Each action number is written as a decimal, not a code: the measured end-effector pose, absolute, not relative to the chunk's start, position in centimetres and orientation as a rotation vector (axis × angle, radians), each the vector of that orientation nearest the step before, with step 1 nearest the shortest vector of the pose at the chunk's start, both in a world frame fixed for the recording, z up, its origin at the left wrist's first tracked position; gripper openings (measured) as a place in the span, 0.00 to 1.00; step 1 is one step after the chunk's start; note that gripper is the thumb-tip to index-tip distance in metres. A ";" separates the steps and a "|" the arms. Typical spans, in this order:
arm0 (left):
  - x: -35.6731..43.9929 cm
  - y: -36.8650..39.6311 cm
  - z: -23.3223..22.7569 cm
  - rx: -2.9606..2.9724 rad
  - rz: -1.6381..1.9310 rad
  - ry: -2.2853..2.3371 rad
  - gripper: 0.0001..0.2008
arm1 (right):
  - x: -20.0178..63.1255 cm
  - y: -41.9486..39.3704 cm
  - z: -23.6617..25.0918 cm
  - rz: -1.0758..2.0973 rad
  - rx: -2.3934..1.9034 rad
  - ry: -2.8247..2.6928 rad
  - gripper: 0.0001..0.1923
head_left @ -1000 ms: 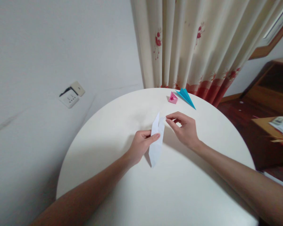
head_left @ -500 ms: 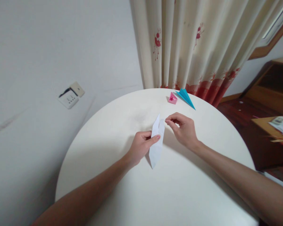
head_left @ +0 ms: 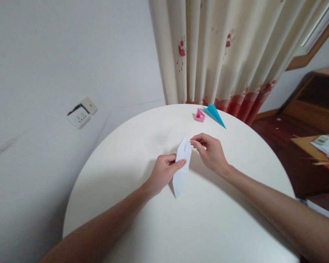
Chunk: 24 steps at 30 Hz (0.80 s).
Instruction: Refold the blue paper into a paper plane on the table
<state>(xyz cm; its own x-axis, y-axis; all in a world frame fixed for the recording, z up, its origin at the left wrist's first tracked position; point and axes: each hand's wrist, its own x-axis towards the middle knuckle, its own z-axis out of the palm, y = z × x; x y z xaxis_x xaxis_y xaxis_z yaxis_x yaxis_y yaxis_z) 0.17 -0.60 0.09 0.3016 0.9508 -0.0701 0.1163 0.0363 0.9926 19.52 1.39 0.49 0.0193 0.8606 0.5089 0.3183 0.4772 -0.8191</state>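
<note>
Our left hand pinches the folded white paper over the desk; our right hand, fingers narrowed on its far right corner, has shifted slightly inward, seemingly easing that corner over.

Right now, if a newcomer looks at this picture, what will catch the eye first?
Probably the bright blue folded paper near the far edge of the white table, with a smaller pink folded paper just left of it. Then the folded white paper in the middle, held by the left hand, with the right hand at its upper right edge. Behind hangs a cream curtain with red flowers.
</note>
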 end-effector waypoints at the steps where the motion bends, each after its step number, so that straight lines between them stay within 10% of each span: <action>1: 0.2 -0.6 0.1 1.382 0.886 1.080 0.19 | 19.6 1.4 0.5 0.568 -1.067 -1.551 0.10; 24: 0.1 -0.7 0.3 1.392 0.884 1.079 0.17 | 19.8 1.0 1.0 0.375 -1.079 -1.682 0.12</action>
